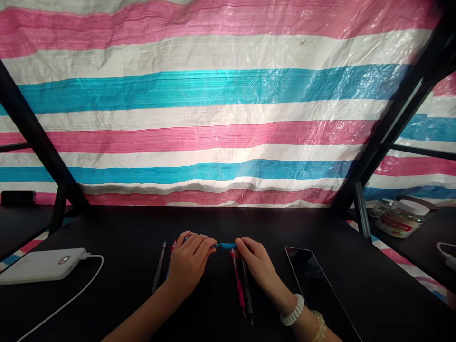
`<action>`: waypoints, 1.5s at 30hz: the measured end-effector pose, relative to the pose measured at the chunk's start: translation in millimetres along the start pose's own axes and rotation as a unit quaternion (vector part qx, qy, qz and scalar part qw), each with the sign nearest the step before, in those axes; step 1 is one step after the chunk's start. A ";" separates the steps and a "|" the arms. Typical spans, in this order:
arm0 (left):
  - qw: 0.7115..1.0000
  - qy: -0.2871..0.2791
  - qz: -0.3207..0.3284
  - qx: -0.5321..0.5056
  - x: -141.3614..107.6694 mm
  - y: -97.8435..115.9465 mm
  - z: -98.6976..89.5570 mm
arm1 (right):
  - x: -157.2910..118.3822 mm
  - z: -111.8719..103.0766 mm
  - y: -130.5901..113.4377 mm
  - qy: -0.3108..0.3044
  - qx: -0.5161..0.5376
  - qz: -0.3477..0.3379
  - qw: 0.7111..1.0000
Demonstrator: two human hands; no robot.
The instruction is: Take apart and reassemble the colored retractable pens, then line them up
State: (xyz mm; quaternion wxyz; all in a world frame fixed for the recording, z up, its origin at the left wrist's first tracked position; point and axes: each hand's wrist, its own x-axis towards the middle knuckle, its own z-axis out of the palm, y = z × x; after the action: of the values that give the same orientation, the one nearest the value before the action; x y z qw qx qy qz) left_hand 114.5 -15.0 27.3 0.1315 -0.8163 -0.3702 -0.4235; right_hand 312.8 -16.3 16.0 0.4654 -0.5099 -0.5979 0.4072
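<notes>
Head view: what do I log from here?

Left hand (188,263) and right hand (257,267), nearly closed, each pinch one end of a blue pen (224,246), keeping it level between them; a pink pen (238,285) lies just below the right hand.

Black tabletop (135,228), pens lying on it. Just left of the left fingers (195,240), a black pen (159,266) and a pink pen (172,252). Just below the right fingers (247,247), another pink pen (238,285) and black pen (248,294), side by side. Right of those fingers, a dark tablet (317,285). Well left of the fingers, a white power bank (42,266) with white cable (71,299).
</notes>
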 end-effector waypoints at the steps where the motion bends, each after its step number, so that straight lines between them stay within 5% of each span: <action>1: 1.000 -0.001 -0.001 -0.002 -0.2 -0.3 0.2 | 0.1 0.0 -0.7 -0.002 0.002 0.003 1.000; 13: 0.997 -0.077 -0.018 -0.022 -6.5 -2.1 2.0 | -3.8 -2.4 -12.9 0.003 0.101 0.010 0.995; 20: 0.997 -0.054 -0.033 -0.038 -5.4 -2.1 2.7 | -3.0 -2.7 -11.2 -0.018 0.121 0.043 0.991; 27: 0.996 -0.028 -0.050 -0.071 -5.8 -1.4 1.2 | -0.1 0.1 -6.1 -0.026 0.026 0.030 0.999; 37: 0.992 -0.006 -0.061 -0.113 -4.8 -4.6 1.9 | -2.3 -1.3 -12.0 -0.089 0.154 0.077 0.981; 45: 0.935 0.003 -0.239 -0.263 1.3 1.2 -6.7 | -3.1 -2.9 -11.4 -0.123 0.128 0.079 0.981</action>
State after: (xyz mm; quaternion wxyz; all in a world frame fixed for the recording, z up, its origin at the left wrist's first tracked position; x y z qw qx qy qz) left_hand 111.8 -18.7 32.5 -0.1925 -0.7078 -0.4295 -0.5267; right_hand 313.1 -21.0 27.2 0.4163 -0.4378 -0.5509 0.5758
